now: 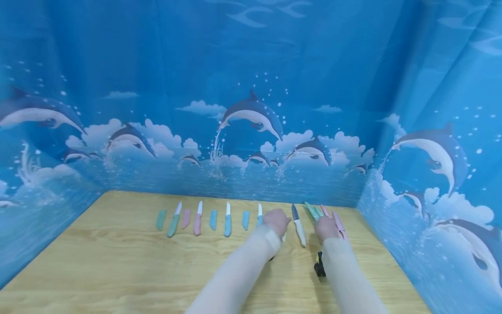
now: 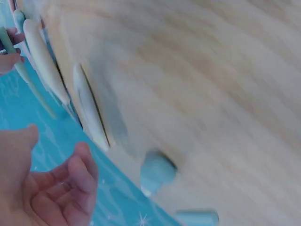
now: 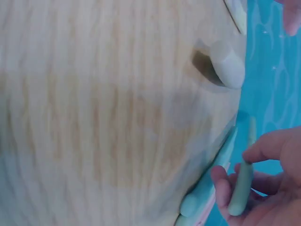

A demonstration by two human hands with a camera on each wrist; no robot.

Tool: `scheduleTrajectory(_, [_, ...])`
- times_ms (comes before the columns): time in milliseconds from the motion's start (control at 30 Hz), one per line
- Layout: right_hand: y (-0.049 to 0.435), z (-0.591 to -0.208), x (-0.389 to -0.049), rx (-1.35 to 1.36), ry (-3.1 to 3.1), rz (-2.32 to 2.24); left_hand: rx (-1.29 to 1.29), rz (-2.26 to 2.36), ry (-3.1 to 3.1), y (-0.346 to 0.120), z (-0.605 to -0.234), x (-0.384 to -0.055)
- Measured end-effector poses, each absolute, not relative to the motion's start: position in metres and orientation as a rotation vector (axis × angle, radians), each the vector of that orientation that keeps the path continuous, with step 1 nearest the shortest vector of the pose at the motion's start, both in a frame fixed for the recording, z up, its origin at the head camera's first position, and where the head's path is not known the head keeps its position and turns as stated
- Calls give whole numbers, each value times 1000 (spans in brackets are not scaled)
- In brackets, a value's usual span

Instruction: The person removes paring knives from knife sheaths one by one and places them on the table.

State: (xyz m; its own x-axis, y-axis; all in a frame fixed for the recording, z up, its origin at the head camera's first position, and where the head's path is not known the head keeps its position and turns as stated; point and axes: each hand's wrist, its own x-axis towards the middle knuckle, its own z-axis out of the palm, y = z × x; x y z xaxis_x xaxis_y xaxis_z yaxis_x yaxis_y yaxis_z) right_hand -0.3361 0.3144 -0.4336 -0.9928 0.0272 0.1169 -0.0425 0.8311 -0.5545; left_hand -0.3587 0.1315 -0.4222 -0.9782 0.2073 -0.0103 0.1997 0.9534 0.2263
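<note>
My right hand point(image 1: 326, 227) pinches a green-handled knife point(image 3: 242, 188) between thumb and fingers, above the table's right side. Another green-handled item point(image 3: 207, 181) lies under it, beside something pink. My left hand point(image 1: 276, 220) hovers with loosely curled fingers and holds nothing; in the left wrist view the hand point(image 2: 56, 188) shows its palm side. Close to it lie a slim white sheath point(image 2: 89, 108) and a blue-handled knife point(image 2: 157, 172). Between my hands rests a white-handled knife point(image 1: 300, 231) with a dark blade.
Leftward on the wooden table point(image 1: 117, 261) runs a row: green sheath point(image 1: 161, 219), green knife point(image 1: 174, 224), pink sheath point(image 1: 186, 218), pink knife point(image 1: 198, 222), blue sheath point(image 1: 213, 219), blue knife point(image 1: 227, 222). A pink knife point(image 1: 338, 221) lies far right. Dolphin-printed curtains point(image 1: 251, 174) enclose the table.
</note>
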Motion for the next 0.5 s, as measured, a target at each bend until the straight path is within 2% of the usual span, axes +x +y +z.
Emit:
scheduleTrajectory(67, [313,-429,-338,-51,-2894,909,441,367,3088,125,-417,-358])
scheduleTrajectory(100, [306,-420,-337,-166,-2981,732,511,383,3090,120,-413,-357])
scheduleTrajectory(233, [295,-416,-331,-298,-2966,930,774,424,3066,96,-404,-350])
scheduleTrajectory(500, [269,-398,-290,-86,-2920,836,1063,466,3096,30,-388,-333])
